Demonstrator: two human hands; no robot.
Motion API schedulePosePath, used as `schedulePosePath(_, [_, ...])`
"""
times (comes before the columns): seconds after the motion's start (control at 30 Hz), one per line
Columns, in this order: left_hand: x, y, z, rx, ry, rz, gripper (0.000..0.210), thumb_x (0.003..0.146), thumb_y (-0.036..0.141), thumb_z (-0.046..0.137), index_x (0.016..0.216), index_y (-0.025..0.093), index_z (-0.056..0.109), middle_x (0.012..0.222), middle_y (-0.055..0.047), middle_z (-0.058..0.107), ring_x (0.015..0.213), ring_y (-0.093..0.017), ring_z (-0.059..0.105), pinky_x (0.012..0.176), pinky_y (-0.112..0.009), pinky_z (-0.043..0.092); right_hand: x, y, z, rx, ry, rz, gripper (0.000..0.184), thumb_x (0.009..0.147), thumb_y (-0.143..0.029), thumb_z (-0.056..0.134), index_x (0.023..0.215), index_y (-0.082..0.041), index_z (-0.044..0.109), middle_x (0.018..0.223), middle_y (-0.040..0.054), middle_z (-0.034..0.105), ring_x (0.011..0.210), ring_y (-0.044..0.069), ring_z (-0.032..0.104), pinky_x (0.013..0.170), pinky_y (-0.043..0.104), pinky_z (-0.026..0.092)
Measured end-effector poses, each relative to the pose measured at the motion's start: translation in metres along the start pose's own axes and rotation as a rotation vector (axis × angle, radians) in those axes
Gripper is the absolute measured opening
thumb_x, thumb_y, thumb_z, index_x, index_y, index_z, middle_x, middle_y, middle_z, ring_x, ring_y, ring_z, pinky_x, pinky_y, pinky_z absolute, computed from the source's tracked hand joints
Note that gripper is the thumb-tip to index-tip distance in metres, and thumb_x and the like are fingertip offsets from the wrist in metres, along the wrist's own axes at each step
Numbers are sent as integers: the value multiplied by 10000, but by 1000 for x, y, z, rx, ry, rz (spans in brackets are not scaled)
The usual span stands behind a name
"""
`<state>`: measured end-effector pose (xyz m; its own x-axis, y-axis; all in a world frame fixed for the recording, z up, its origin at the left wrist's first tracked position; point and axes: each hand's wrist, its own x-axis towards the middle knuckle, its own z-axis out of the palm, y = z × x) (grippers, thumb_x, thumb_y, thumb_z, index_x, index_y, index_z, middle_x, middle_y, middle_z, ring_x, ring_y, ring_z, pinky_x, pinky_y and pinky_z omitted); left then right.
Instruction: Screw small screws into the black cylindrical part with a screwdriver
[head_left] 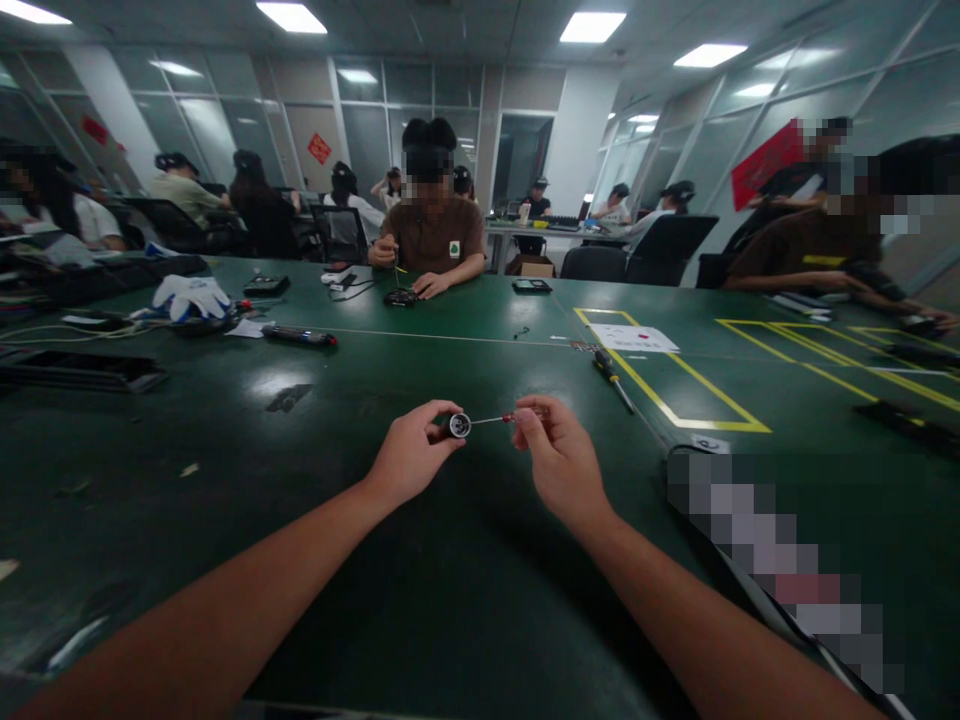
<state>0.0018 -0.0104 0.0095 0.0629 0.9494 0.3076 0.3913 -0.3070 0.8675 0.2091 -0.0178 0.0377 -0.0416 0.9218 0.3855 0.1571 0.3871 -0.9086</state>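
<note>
Between the fingers and thumb of my left hand (415, 452) is a small dark cylinder (459, 426) with a pale ring at its end, which faces me. What it is I cannot make out. My right hand (561, 455) pinches the red handle of a thin screwdriver (491, 420). Its metal shaft points left, and the tip meets the rim of the cylinder; whether it touches I cannot tell. Both hands are above the green table (450, 600).
Beyond my right hand lies a yellow-and-black screwdriver (613, 380); a white paper (634, 338) lies within yellow tape lines. White gloves (191, 298) and a dark pen-like tool (300, 337) are at left. A blurred-out object (780, 560) stands at right. Across the table a person (431, 235) works.
</note>
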Motion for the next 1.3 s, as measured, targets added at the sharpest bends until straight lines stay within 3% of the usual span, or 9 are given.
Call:
schedulePosePath(0.13, [1,0,-1,-11,0,-5,362,789,162,737,1141,215,676,1006,-40,774,871,-211,751,805,-329,576,-4,3,2,51,-131,-22,228,926,-431,654,1063,-248,656,825,2,657,723,176,608,679,314,489])
schedulePosePath(0.23, [1,-1,0,1,-1,-6,368,785,166,741,1144,216,676,985,-35,774,850,-207,748,792,-323,571,-6,4,4,43,-172,-30,279,960,-500,599,1014,-244,696,777,2,628,703,174,585,671,315,472])
schedulePosePath(0.4, [1,-4,1,35,2,-8,361,787,162,733,1139,226,684,976,-28,772,848,-203,743,803,-322,560,-7,2,4,80,-132,-11,502,1020,-595,396,1057,-225,734,763,31,646,717,196,598,700,348,485])
schedulePosePath(0.53, [2,-6,0,53,5,1,351,788,169,726,1133,225,688,961,-30,768,826,-202,736,796,-329,561,-7,1,4,60,-128,-18,367,1002,-519,496,1082,-235,715,819,25,665,773,197,625,753,351,498])
schedulePosePath(0.7, [3,-10,-1,62,0,-10,346,790,171,731,1127,237,690,962,-30,765,826,-201,733,814,-340,562,-7,6,7,126,-83,13,209,948,-446,609,965,-241,647,866,17,680,789,188,639,767,336,512])
schedulePosePath(1.13, [3,-11,-2,73,-3,-22,349,787,146,735,1123,227,690,976,-38,765,849,-207,737,812,-339,566,-5,5,9,63,-65,38,268,923,-457,656,1027,-221,730,898,55,756,836,216,700,799,375,543])
schedulePosePath(1.23, [4,-8,-3,46,5,-3,357,786,136,736,1129,222,689,1006,-40,766,874,-205,741,832,-340,571,-1,7,8,163,-15,90,281,900,-473,680,992,-212,729,880,50,746,816,203,689,805,366,548])
schedulePosePath(1.3, [5,-6,-4,62,20,69,349,793,135,734,1128,228,700,1084,-42,757,923,-202,736,871,-348,570,5,10,5,335,43,216,305,864,-501,711,923,-202,721,817,36,721,742,182,666,740,339,550])
